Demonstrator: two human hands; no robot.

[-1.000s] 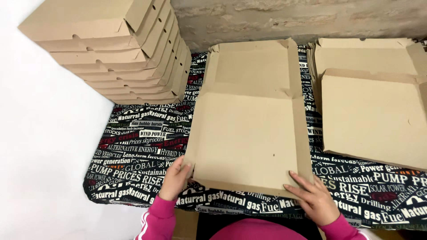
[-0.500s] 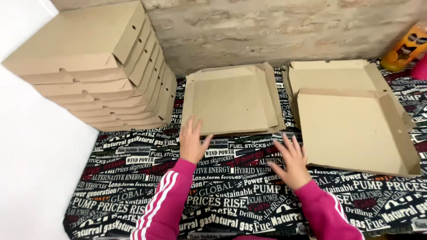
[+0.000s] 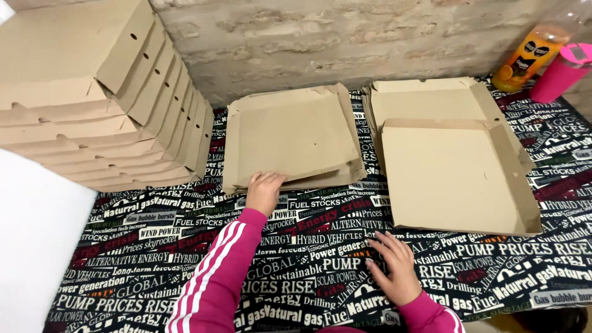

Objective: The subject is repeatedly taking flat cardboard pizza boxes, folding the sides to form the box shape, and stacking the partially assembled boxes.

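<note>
A stack of flat brown cardboard box blanks (image 3: 290, 135) lies at the middle back of the table. My left hand (image 3: 264, 191), in a pink sleeve with white stripes, touches the stack's near edge with its fingers on the top sheet. My right hand (image 3: 394, 264) rests flat on the printed black tablecloth (image 3: 308, 246), fingers spread, holding nothing. To the right sits a partly folded open cardboard box (image 3: 456, 172) with raised walls.
A tall leaning pile of folded cardboard boxes (image 3: 92, 105) fills the left side. An orange bottle (image 3: 529, 57) and a pink cup (image 3: 561, 73) stand at the back right by the stone wall (image 3: 320, 37). A white surface (image 3: 37, 246) borders the left.
The view has pulled back and the flat cardboard sheets now lie farther from me. My left hand stays at the stack's near edge; my right hand has come off it onto the cloth.
</note>
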